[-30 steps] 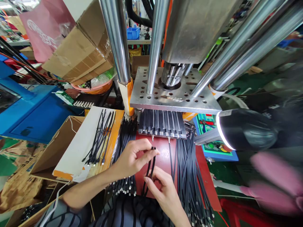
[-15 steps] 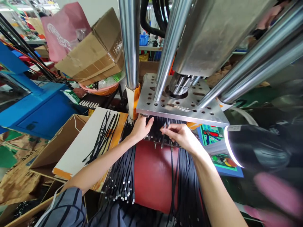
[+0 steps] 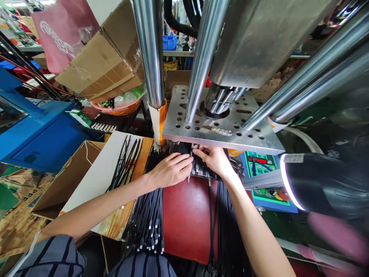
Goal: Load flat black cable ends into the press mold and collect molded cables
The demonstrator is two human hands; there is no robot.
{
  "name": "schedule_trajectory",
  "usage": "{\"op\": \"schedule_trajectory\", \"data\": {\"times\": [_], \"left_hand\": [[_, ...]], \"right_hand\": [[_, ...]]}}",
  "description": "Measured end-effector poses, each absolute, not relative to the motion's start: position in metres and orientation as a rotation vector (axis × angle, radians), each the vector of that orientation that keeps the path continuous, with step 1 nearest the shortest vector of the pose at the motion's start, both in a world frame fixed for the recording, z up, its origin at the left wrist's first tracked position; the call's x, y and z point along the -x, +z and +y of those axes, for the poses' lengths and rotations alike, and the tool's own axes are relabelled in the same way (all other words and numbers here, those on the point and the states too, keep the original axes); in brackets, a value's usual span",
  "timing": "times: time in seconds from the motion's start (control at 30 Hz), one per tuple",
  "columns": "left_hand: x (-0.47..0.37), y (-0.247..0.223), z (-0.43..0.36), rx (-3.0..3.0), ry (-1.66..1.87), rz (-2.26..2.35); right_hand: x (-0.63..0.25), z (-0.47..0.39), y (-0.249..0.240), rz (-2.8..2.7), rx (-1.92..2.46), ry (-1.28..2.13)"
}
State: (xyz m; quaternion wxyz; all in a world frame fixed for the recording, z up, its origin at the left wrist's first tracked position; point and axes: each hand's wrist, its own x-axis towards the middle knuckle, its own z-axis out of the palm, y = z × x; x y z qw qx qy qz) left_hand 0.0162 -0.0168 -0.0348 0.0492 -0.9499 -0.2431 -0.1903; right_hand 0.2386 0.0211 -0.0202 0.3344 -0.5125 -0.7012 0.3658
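Observation:
My left hand reaches over the left part of a dark metal fixture, fingers bent and close together, fingertips at its middle. What lies under them is hidden. Beside it, my right hand pinches at a thin cable end in the fixture, its fingertips almost touching the left ones. Small metal connectors show along the fixture's front edge. Above both hands sits a thick drilled steel plate. Black cables with light plugs hang at the left of a red surface, and more black cables hang at its right.
Steel columns rise around the plate. On the left, loose black cables lie on a white board by a cardboard box. A bright-rimmed black lamp and a blue-edged control panel stand on the right.
My left hand has moved right and nearer, from the fixture's back left corner to its middle. My right hand has shifted slightly, its fingertips now meeting the left ones. The view has shifted a little.

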Motion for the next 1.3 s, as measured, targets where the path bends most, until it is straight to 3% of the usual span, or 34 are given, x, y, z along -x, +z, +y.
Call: {"op": "schedule_trajectory", "data": {"times": [0.3, 0.5, 0.67, 1.1, 1.2, 1.3], "left_hand": [[-0.036, -0.042, -0.051, 2.768, -0.501, -1.048], [-0.054, -0.041, -0.069, 2.694, -0.287, -1.22], [-0.055, -0.02, -0.035, 2.785, -0.342, -1.322], [-0.071, 0.001, 0.056, 2.9, -0.423, -1.376], [-0.06, 0.007, 0.044, 2.905, -0.513, -1.433], [-0.028, 0.007, -0.011, 2.906, -0.653, -1.47]], "right_hand": [[-0.236, 0.012, -0.021, -1.731, 1.442, 0.815], [-0.243, -0.032, -0.017, -2.095, 1.387, 0.256], [-0.233, -0.031, -0.014, -2.38, 1.681, -0.097], [-0.221, 0.068, -0.004, -2.214, 1.677, -0.03], [-0.212, 0.036, 0.0, -2.196, 1.656, 0.035], [-0.194, -0.059, -0.014, -2.175, 1.62, 0.108]]}}
